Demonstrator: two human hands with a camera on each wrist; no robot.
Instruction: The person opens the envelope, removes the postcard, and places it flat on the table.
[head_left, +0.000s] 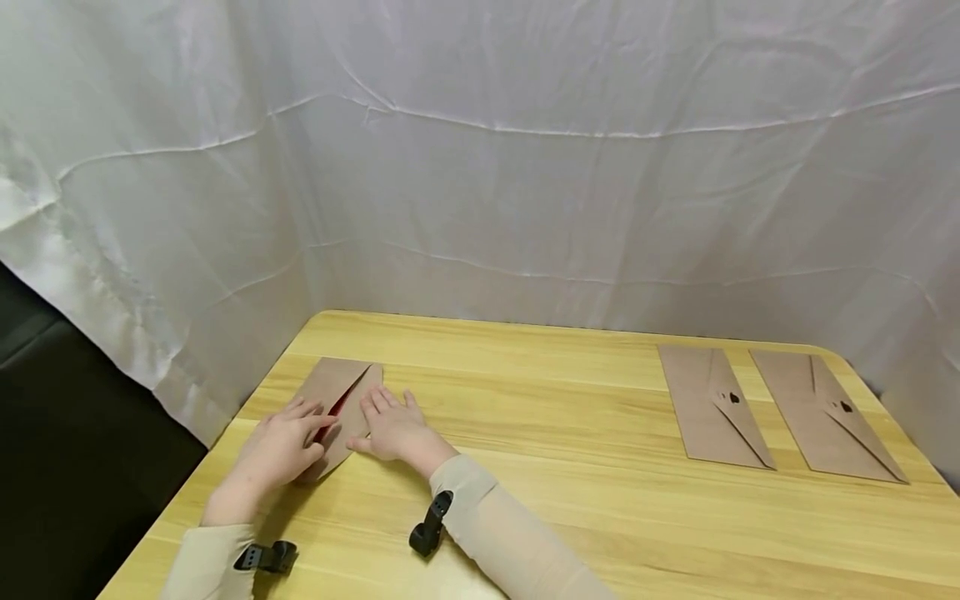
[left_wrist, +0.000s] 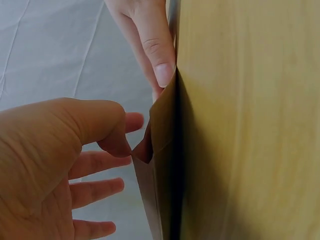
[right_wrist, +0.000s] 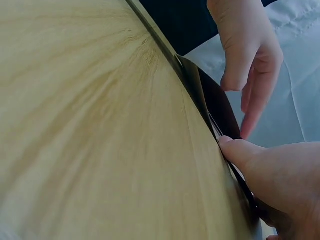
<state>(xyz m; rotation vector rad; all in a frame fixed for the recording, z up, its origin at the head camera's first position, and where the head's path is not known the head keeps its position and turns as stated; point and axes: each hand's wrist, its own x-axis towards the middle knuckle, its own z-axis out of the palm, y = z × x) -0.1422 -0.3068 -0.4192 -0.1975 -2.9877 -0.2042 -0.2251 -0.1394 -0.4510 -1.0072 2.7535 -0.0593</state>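
A brown paper envelope [head_left: 341,377] lies at the table's left side, its mouth gaping along a slanting slit with red showing inside. My left hand [head_left: 279,446] is over its left part, index finger and thumb at the lifted edge and some distance apart. The left wrist view has that thumb bent against the paper edge, with the other fingers of the left hand [left_wrist: 45,165] spread. My right hand [head_left: 393,427] rests flat on the envelope's right side, fingers extended. In the right wrist view, the right hand's thumb [right_wrist: 240,150] touches the near edge.
Two similar brown envelopes lie at the right of the wooden table [head_left: 540,433]: one [head_left: 690,400] nearer the middle, another [head_left: 795,400] by the right edge. Both have dark marks on their flaps. A pale curtain [head_left: 525,200] hangs behind the table.
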